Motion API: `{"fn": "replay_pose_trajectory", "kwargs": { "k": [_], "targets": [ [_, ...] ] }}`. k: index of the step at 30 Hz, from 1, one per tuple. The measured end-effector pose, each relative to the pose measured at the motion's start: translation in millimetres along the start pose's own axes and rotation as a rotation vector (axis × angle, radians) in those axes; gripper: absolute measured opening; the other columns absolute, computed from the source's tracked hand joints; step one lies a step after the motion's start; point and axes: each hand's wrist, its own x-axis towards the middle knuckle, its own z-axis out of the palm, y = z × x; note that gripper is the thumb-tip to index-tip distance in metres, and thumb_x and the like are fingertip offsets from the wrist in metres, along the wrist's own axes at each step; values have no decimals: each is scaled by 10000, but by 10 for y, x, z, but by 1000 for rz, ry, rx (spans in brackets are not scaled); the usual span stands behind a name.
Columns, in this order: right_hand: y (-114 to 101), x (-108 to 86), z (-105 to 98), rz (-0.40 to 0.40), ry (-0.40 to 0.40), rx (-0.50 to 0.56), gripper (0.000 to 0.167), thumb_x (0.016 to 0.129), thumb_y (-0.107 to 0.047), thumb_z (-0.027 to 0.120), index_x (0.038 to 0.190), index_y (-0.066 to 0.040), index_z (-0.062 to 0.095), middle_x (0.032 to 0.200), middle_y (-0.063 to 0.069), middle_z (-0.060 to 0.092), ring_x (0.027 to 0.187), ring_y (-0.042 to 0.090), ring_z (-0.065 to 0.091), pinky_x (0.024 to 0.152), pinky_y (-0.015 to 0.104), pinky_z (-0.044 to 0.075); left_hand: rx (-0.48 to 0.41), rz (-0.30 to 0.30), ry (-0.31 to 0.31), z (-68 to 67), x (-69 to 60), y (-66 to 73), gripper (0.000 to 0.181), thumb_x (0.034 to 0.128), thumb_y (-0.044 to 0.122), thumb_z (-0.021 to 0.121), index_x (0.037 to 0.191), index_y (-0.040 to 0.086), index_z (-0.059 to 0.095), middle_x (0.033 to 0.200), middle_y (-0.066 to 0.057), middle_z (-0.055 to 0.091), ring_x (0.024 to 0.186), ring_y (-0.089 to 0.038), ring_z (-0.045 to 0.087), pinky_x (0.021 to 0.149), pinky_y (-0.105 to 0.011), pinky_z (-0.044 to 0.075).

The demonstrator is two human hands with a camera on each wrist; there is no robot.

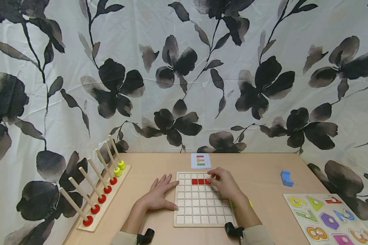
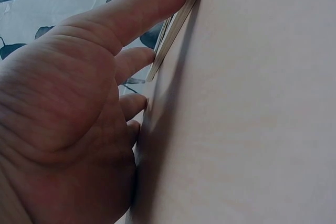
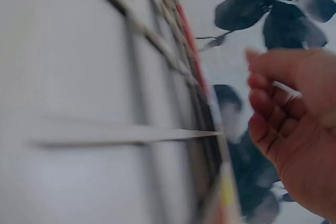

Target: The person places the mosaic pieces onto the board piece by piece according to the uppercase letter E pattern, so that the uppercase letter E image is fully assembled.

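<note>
In the head view a pale wooden grid board (image 1: 203, 225) lies on the table, with three red squares (image 1: 201, 181) side by side in its second row from the back. My left hand (image 1: 159, 193) has its fingers spread, and the fingertips and thumb touch the board's left edge; the left wrist view shows this hand (image 2: 68, 98) against the wooden rim (image 2: 181, 22). Over the board's back right part is my right hand (image 1: 225, 182), beside the rightmost red square. Its fingers (image 3: 265, 108) are loosely bent in the right wrist view, with nothing seen between them.
Behind the board lies a small card with coloured squares (image 1: 200, 160). A wooden peg rack (image 1: 102, 207) with red and yellow rings stands at left. To the right are a blue piece (image 1: 286, 178) and a number-and-shape board (image 1: 316, 212). Green and yellow bits (image 1: 250, 203) show by my right forearm.
</note>
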Motion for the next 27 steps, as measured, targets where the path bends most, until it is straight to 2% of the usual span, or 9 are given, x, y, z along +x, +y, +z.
{"fn": "replay_pose_trajectory", "kwargs": {
  "k": [4,7,12,19,23,27],
  "targets": [
    [-110,-47,-269,-47,10,51,270,944,-154,774,1213,-132,756,995,-36,683,846,180,567,716,226,511,-4,3,-2,-3,4,8,1005,729,584,880,1575,228,471,1736,-207,144,1622,-422,18,1264,-672,-46],
    [-82,-109,-462,-20,-3,62,293,955,-180,766,1247,-171,738,1060,-1,700,895,201,569,746,234,518,-6,3,-2,-8,6,9,1009,728,583,881,1576,224,470,1737,-207,142,1622,-422,17,1263,-671,-49],
    [139,-232,-726,82,-29,12,326,952,-208,769,1272,-162,727,1132,42,704,952,220,554,765,233,509,0,0,0,-8,4,8,1014,724,585,883,1576,222,470,1735,-210,143,1621,-426,20,1264,-670,-52],
    [464,-357,-1049,115,-45,-23,277,932,-189,789,1188,-94,745,1053,47,710,930,228,542,740,232,474,-8,4,4,-7,-15,19,1005,722,561,893,1571,221,478,1731,-222,150,1618,-435,23,1262,-673,-55],
    [564,-394,-1157,117,-113,6,207,924,-140,785,1121,-86,754,990,41,692,902,224,550,725,235,474,-9,2,5,-9,-17,20,1004,721,557,895,1571,220,479,1732,-219,152,1619,-434,23,1262,-672,-56],
    [643,-438,-1210,110,-253,46,181,887,-84,803,1060,-67,751,950,73,682,872,207,561,720,227,487,-2,2,7,-9,-11,21,1003,720,562,892,1570,227,479,1732,-217,153,1619,-431,27,1264,-671,-49]
  ]
}}
